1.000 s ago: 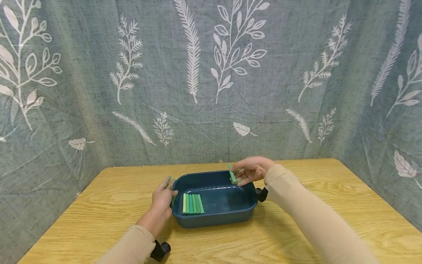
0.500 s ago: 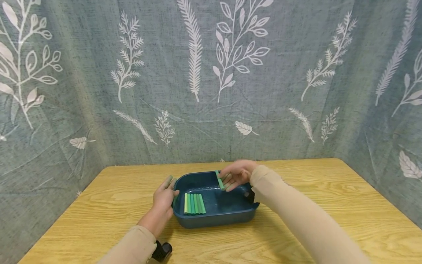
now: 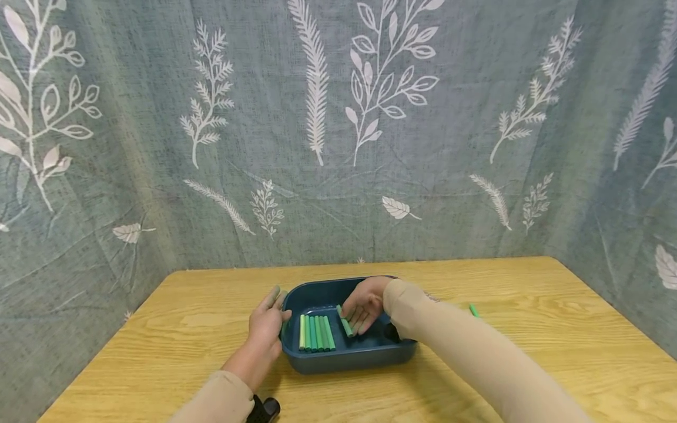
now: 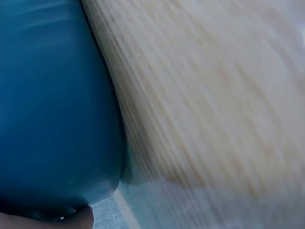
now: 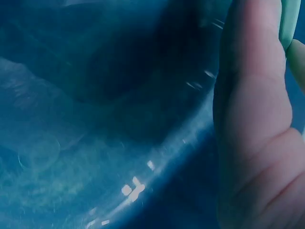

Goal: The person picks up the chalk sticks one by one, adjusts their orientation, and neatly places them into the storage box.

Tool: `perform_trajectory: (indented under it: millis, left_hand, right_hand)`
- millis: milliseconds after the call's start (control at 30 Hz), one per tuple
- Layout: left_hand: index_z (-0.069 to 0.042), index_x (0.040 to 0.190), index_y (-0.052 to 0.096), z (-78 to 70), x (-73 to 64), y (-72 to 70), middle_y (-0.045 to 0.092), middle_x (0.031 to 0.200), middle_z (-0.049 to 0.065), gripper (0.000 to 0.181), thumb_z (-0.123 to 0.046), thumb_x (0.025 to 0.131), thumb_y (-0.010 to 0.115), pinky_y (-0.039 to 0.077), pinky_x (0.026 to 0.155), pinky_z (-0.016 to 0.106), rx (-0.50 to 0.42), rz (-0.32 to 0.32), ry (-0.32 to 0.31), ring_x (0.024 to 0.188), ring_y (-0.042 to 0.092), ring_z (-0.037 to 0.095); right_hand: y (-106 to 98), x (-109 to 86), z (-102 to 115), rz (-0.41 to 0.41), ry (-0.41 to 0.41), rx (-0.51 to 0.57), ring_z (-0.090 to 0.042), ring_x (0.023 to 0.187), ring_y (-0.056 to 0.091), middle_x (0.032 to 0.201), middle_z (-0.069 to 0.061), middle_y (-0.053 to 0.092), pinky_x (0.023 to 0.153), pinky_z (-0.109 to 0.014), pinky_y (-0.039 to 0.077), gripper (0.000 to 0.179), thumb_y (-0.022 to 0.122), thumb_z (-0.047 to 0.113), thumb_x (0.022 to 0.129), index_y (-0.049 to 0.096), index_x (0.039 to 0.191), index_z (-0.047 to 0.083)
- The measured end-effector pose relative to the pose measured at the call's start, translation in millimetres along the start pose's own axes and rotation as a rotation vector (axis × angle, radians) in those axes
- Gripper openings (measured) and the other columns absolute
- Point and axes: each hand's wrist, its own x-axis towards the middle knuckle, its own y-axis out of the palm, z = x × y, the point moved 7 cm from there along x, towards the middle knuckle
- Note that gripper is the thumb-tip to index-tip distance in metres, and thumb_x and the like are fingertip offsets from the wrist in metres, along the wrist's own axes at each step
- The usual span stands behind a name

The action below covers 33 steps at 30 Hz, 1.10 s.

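Observation:
In the head view a dark blue rectangular tub [image 3: 349, 359] with rounded corners stands on the table. My left hand [image 3: 266, 329] holds its left rim, thumb over the edge and the other fingers along the outside. The tub's side wall [image 4: 57, 105] fills the left of the left wrist view. Over the tub's inside, my right hand [image 3: 365, 305] pinches a green chalk stick [image 3: 345, 322] between thumb and fingers. Left of that stick, a row of several green and yellowish chalk sticks [image 3: 316, 333] lies side by side on the tub floor.
Another green chalk stick [image 3: 473, 310] lies on the wooden table [image 3: 201, 317] to the right, partly hidden by the right sleeve [image 3: 465, 329]. A patterned curtain [image 3: 317, 205] hangs behind the table and along both sides.
My right hand has carried the chalk stick left and down, from the tub's far right edge to inside it. The left hand has kept its place on the rim.

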Motion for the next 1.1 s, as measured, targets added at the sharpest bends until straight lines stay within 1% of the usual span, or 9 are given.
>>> perform_trajectory:
  millis: [133, 333, 433, 567, 700, 833, 933, 1000, 1100]
  left_hand:
    - [-0.002, 0.156, 0.006, 2.0, -0.6, 1.0, 0.011, 0.159, 0.024, 0.068, 0.017, 0.095, 0.030, 0.013, 0.117, 0.051, -0.004, -0.007, -0.004, 0.145, 0.008, 0.044]
    - [-0.002, 0.156, 0.006, 1.2, -0.9, 6.8, 0.011, 0.159, 0.024, 0.069, 0.018, 0.094, 0.030, 0.008, 0.118, 0.054, 0.002, 0.001, -0.006, 0.145, 0.004, 0.044]
    - [-0.002, 0.156, 0.006, 0.5, 0.6, 8.5, 0.012, 0.159, 0.024, 0.069, 0.018, 0.094, 0.030, 0.009, 0.118, 0.053, 0.002, 0.006, -0.003, 0.145, 0.004, 0.043]
    - [-0.003, 0.156, 0.006, 0.8, 0.7, 4.7, 0.011, 0.159, 0.023, 0.069, 0.017, 0.095, 0.032, 0.012, 0.118, 0.049, 0.000, 0.001, -0.012, 0.146, 0.002, 0.041]
    - [-0.005, 0.156, 0.004, 0.8, -1.6, -1.2, 0.008, 0.159, 0.022, 0.070, 0.016, 0.096, 0.032, 0.011, 0.119, 0.047, -0.007, -0.005, -0.022, 0.146, -0.001, 0.040]
    - [-0.007, 0.156, 0.003, 2.3, -2.2, -3.4, 0.006, 0.160, 0.021, 0.071, 0.016, 0.096, 0.032, 0.013, 0.118, 0.045, -0.011, -0.001, -0.037, 0.146, -0.002, 0.039]
    - [-0.007, 0.156, 0.002, 4.0, -1.1, -1.2, 0.005, 0.160, 0.020, 0.070, 0.015, 0.097, 0.032, 0.011, 0.119, 0.047, -0.008, 0.009, -0.046, 0.146, -0.003, 0.040]
    - [-0.007, 0.156, 0.002, 4.3, 0.1, 1.6, 0.005, 0.160, 0.020, 0.069, 0.014, 0.098, 0.032, 0.008, 0.119, 0.048, -0.006, 0.017, -0.045, 0.146, -0.003, 0.039]
    - [-0.007, 0.156, 0.000, 3.1, 2.1, 7.1, 0.004, 0.160, 0.021, 0.068, 0.012, 0.098, 0.032, 0.005, 0.119, 0.049, -0.007, 0.034, -0.037, 0.146, -0.005, 0.040]
  right_hand:
    - [4, 0.0, -3, 0.011, 0.003, -0.047, -0.034, 0.099, 0.066, 0.108, -0.024, 0.064, 0.084, -0.035, 0.057, 0.039, 0.064, 0.007, 0.093, 0.056, 0.125, -0.015]
    - [7, -2.5, -3, 0.028, 0.005, -0.031, -0.037, 0.105, 0.064, 0.107, -0.025, 0.064, 0.085, -0.036, 0.056, 0.037, 0.061, 0.004, 0.095, 0.055, 0.128, -0.011]
    - [6, -2.9, -2, 0.016, 0.008, -0.021, -0.037, 0.106, 0.064, 0.104, -0.024, 0.066, 0.085, -0.036, 0.056, 0.035, 0.059, 0.003, 0.096, 0.056, 0.129, -0.010]
    - [9, -0.8, 2, 0.027, 0.011, -0.016, -0.037, 0.107, 0.064, 0.103, -0.023, 0.066, 0.085, -0.036, 0.056, 0.034, 0.058, 0.003, 0.097, 0.056, 0.129, -0.009]
    - [8, -3.8, 10, 0.041, -0.018, 0.008, -0.037, 0.112, 0.062, 0.106, -0.023, 0.066, 0.086, -0.035, 0.056, 0.036, 0.056, 0.004, 0.098, 0.055, 0.131, -0.009]
    - [-5, -16.0, 17, 0.025, -0.064, 0.044, -0.038, 0.117, 0.058, 0.114, -0.025, 0.064, 0.089, -0.034, 0.055, 0.040, 0.055, 0.005, 0.099, 0.050, 0.136, -0.009]
    - [-22, -30.5, 18, 0.011, -0.087, 0.084, -0.038, 0.118, 0.057, 0.123, -0.029, 0.059, 0.091, -0.035, 0.054, 0.042, 0.053, 0.006, 0.100, 0.047, 0.138, -0.010]
    - [-36, -42.3, 17, 0.000, -0.096, 0.115, -0.036, 0.113, 0.061, 0.127, -0.029, 0.057, 0.091, -0.035, 0.053, 0.042, 0.052, 0.007, 0.101, 0.046, 0.138, -0.011]
    - [-58, -61.4, 12, -0.032, -0.113, 0.159, -0.028, 0.094, 0.066, 0.120, -0.025, 0.061, 0.086, -0.033, 0.055, 0.041, 0.052, 0.008, 0.101, 0.046, 0.137, -0.012]
